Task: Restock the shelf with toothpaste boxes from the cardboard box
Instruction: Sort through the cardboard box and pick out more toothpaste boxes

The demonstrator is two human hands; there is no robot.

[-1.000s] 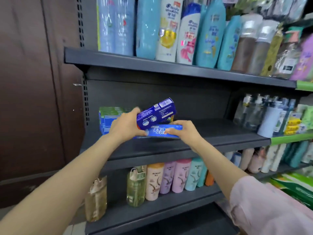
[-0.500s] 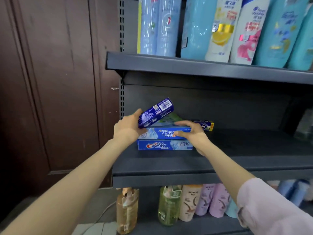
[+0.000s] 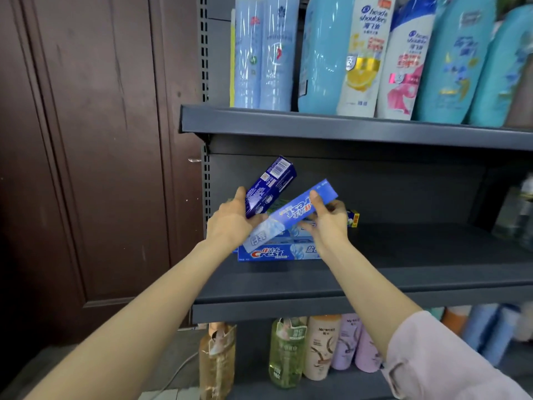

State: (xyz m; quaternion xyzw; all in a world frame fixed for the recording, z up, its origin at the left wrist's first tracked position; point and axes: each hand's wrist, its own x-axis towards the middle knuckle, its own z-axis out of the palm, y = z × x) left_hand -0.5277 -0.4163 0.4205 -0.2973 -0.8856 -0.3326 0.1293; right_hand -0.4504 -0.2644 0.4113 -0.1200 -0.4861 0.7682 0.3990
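Observation:
My left hand grips a dark blue toothpaste box, tilted up to the right above the middle shelf. In my right hand a light blue Crest toothpaste box is held tilted, its right end raised and its print upside down. Under both hands a Crest box lies flat on the shelf at its left end, with more boxes stacked behind it. A box end with a yellow patch shows behind my right hand. The cardboard box is out of view.
Shampoo bottles fill the top shelf. Bottles stand on the lower shelf. A dark wooden panel is left of the rack. The middle shelf's right part is bare, with bottles at its far right edge.
My right hand has lifted the light blue Crest box off the stack and tilted its right end up. The left hand raised the dark blue box slightly. The camera came closer.

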